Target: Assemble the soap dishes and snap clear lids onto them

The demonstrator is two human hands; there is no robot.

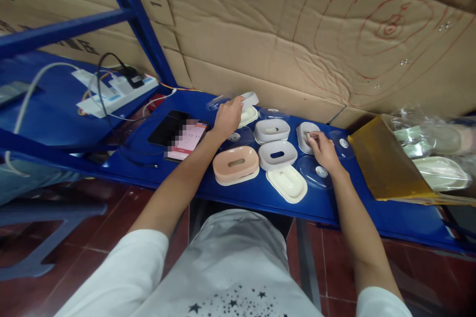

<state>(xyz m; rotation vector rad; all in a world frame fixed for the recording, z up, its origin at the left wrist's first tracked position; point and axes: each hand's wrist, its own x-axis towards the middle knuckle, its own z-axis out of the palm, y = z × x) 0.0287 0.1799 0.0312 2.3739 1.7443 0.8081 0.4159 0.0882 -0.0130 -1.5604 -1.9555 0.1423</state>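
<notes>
My left hand [228, 118] is closed on a pale oval plastic cover [250, 100] above a cream base [248, 117]. On the right, my right hand [324, 151] has its fingers pinched at the slot of a white oval box [304, 144]; the fingertips are partly hidden. Between my hands sit a white slotted box [273, 137] and a light grey slotted cover [288, 161]. Nearer to me are a peach slotted box [245, 168] on a cream base and a loose cream base [292, 189]. Clear lids with round stickers, such as this clear lid [310, 168], lie around them.
A carton [386, 168] with plastic-wrapped pieces stands at the right. To the left are a lit phone [191, 139], a black flat object [167, 129] and a power strip [115, 94] with cables. Cardboard [260, 25] lines the back, beside a blue frame post [148, 29].
</notes>
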